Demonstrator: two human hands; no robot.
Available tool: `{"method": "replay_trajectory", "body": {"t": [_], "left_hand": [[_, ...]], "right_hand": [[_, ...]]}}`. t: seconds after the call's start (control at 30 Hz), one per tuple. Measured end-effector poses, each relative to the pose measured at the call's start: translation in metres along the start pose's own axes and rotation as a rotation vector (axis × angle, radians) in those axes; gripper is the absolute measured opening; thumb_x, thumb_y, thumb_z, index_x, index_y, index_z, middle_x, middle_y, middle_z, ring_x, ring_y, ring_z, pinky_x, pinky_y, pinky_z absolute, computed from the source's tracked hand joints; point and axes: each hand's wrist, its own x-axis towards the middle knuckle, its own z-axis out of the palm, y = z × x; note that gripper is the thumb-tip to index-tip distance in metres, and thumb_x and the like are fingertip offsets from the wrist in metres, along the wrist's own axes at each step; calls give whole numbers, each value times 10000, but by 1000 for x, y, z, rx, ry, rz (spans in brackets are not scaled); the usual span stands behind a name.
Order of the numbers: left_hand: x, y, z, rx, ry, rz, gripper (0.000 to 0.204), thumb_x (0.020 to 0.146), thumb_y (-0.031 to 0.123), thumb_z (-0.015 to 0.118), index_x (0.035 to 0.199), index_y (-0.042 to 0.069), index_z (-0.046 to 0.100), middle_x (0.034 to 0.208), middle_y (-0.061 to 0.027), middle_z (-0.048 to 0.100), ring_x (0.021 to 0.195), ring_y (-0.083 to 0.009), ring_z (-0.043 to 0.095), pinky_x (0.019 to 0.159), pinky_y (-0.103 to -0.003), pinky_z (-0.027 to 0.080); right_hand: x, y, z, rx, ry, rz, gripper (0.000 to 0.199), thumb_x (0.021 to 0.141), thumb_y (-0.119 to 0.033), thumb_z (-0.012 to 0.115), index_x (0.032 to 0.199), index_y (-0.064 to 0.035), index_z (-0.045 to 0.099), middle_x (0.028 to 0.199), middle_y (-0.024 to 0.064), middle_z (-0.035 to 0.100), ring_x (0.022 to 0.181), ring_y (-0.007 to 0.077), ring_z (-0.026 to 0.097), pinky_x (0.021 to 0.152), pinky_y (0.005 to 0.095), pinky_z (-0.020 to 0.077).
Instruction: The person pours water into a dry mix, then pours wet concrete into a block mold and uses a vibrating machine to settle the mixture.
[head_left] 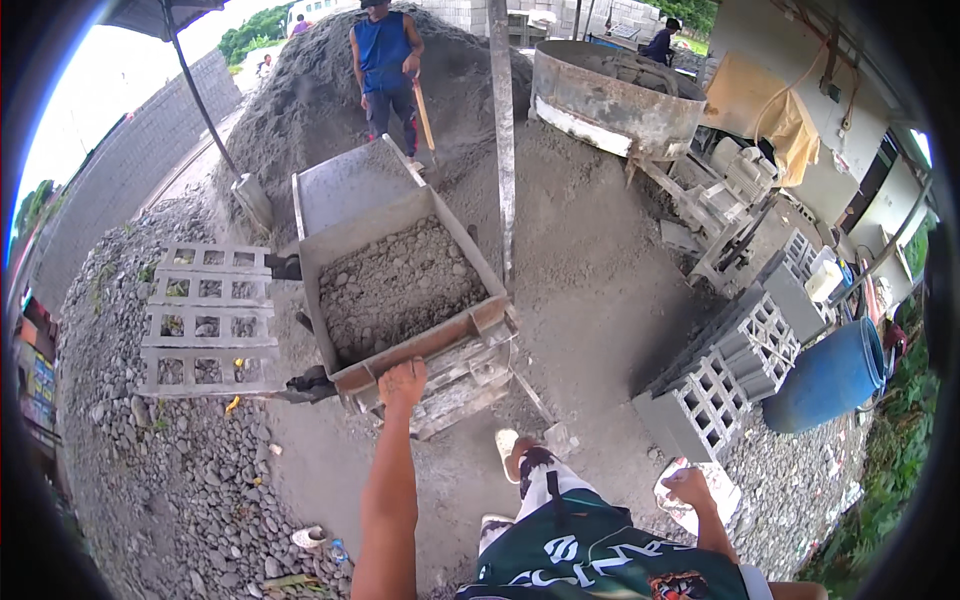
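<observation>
While the metal hopper [400, 270] before you is about half full of damp grey mix [400, 285], your left hand [403, 382] has its fingers clamped on the front rim, so the filling looks largely done and the emptying not begun. Your right hand [690, 487] hangs by your hip, fingers loosely curled on nothing, near the stacked hollow blocks [730, 375].

The rusty metal hopper cart [400, 280], tilted and heaped with damp grey gravel mix [400, 285], sits at eleven o'clock from picture centre.
</observation>
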Motion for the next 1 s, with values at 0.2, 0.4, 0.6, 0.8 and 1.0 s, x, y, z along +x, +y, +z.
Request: {"method": "replay_trajectory", "body": {"t": [0.2,0.4,0.6,0.8,1.0], "left_hand": [[-39,-31,-22,-412,433,331,208,919,186,698,1104,98,736,1134,-121,717,1104,-354,654,977,-482,505],[-12,-40,-76,-138,637,220,415,889,370,811,1142,61,700,1126,-71,676,1117,-304,614,1054,-472,401],[11,-54,-36,-46,547,158,424,850,461,849,952,71,715,904,-52,639,969,-283,597,1057,-488,388],[6,-50,-5,-68,512,8,386,795,473,888,888,166,673,957,-3,608,1087,-252,575,1176,-556,249],[75,-77,-2,46,519,12,486,824,653,818,1017,229,679,1198,10,588,1280,-279,508,1194,-559,204]], "right_hand": [[53,-107,57,-202,-17,-296,299,918,-310,744,840,-22,757,738,158,730,696,294,747,662,409,567],[112,-373,138,18,-48,-979,238,957,-267,708,1117,-96,751,1110,140,746,1070,356,698,925,439,557],[186,-496,249,-208,287,-1243,364,990,-357,651,1073,-17,753,1082,166,755,1022,353,708,1000,489,497],[203,-499,270,-247,311,-1132,305,850,-340,733,686,-86,689,674,84,679,704,285,669,761,397,497],[261,-563,296,-114,553,-1265,85,694,-261,693,696,-179,713,698,11,705,650,189,669,745,350,417]]}}
